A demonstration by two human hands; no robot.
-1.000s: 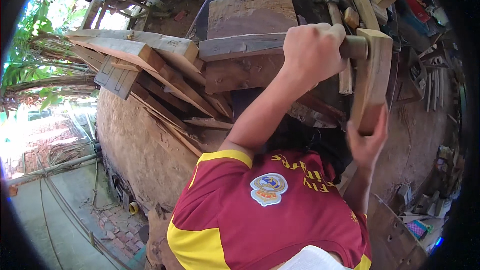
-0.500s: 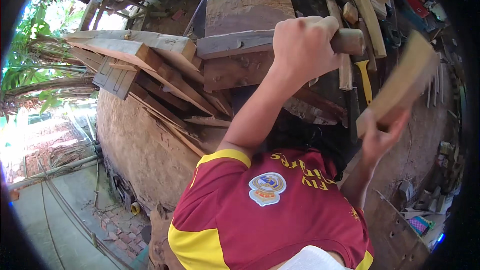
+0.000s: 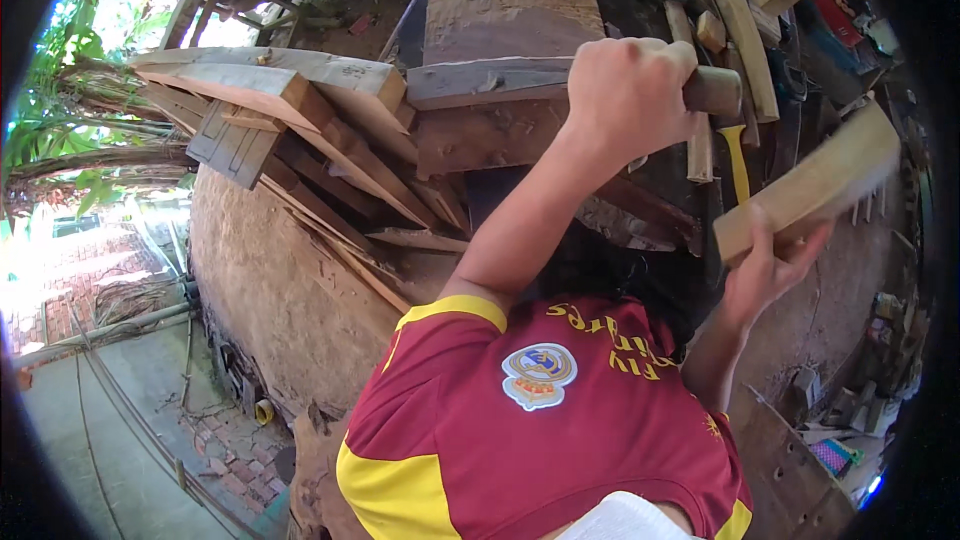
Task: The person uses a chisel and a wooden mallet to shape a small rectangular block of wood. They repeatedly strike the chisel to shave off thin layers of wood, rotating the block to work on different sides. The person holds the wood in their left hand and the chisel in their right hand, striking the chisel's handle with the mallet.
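Note:
My left hand (image 3: 632, 95) is closed in a fist round a stout rounded wooden handle (image 3: 715, 92), whose blunt end sticks out to the right. Left of the fist runs a greyish squared piece of wood (image 3: 485, 82) with a knot; my hand hides whether it joins the handle. In my right hand (image 3: 770, 265) is a rectangular wooden block (image 3: 810, 180), gripped near its lower end and tilted up to the right, its far end slightly blurred. A thick board (image 3: 510, 15) lies behind the greyish piece.
A hammer (image 3: 680, 25) and a yellow-handled tool (image 3: 737, 165) lie between my hands. Several long planks (image 3: 350, 85) jut out at the left. A curved wooden strip (image 3: 740, 35) stretches along the far right, near a red item (image 3: 838, 15).
The block in my right hand has swung down and right, and lies flatter and less blurred. My left hand keeps its grip; the whole view has shifted slightly.

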